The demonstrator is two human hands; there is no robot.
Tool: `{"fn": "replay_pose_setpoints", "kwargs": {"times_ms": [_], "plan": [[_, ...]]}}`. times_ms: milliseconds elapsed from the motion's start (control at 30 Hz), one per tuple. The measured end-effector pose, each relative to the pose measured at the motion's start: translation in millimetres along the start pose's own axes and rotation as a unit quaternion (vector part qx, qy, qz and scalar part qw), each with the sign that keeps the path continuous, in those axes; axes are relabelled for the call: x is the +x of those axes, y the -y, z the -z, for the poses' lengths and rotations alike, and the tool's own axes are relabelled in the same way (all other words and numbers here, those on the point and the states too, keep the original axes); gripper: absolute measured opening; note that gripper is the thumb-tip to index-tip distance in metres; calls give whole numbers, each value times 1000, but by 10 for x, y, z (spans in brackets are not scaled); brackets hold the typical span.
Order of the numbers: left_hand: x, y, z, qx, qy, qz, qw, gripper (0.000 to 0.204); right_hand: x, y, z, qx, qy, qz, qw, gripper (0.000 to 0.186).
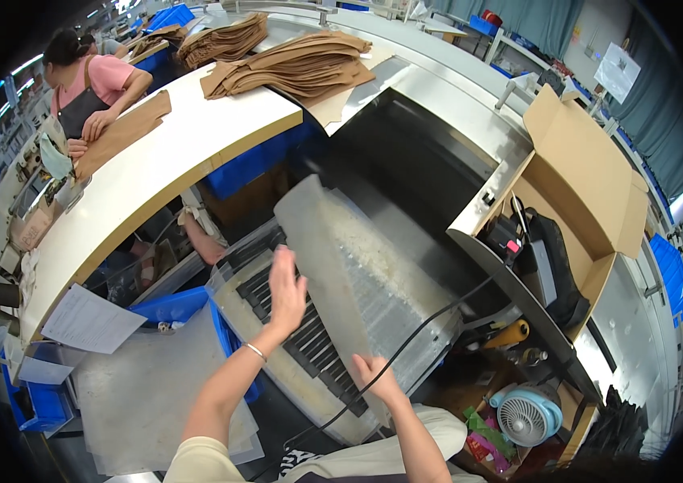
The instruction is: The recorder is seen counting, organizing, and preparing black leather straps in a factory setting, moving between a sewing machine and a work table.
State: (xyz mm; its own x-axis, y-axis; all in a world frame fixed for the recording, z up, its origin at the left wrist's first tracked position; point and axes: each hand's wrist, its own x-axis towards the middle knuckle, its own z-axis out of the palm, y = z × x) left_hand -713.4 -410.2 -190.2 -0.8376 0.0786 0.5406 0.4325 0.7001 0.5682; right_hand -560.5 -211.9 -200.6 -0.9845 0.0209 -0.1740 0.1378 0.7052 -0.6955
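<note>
A thin grey sheet stands tilted in front of me, its upper end curling. My right hand is closed on its lower right edge. My left hand is raised with fingers stretched, beside the sheet's left edge; whether the palm touches it I cannot tell. Under and left of the sheet lies a pale frame with a row of black slats. To its right is a worn silvery metal plate. A black cable runs across near my right hand.
Grey sheets lie at lower left by a blue bin and a paper. Brown cut pieces are stacked on the white table, where a co-worker sits. At right are a cardboard box and a small fan.
</note>
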Motion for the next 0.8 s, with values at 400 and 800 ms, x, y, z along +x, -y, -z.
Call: {"fn": "replay_pose_setpoints", "kwargs": {"times_ms": [400, 800], "plan": [[895, 797, -374, 70, 24, 227, 971, 32, -23, 345, 124, 142, 19, -70, 987, 37], [-199, 1152, -158, 236, 163, 200, 937, 33, -147, -227, 1331, 406, -88, -126, 901, 40]]}}
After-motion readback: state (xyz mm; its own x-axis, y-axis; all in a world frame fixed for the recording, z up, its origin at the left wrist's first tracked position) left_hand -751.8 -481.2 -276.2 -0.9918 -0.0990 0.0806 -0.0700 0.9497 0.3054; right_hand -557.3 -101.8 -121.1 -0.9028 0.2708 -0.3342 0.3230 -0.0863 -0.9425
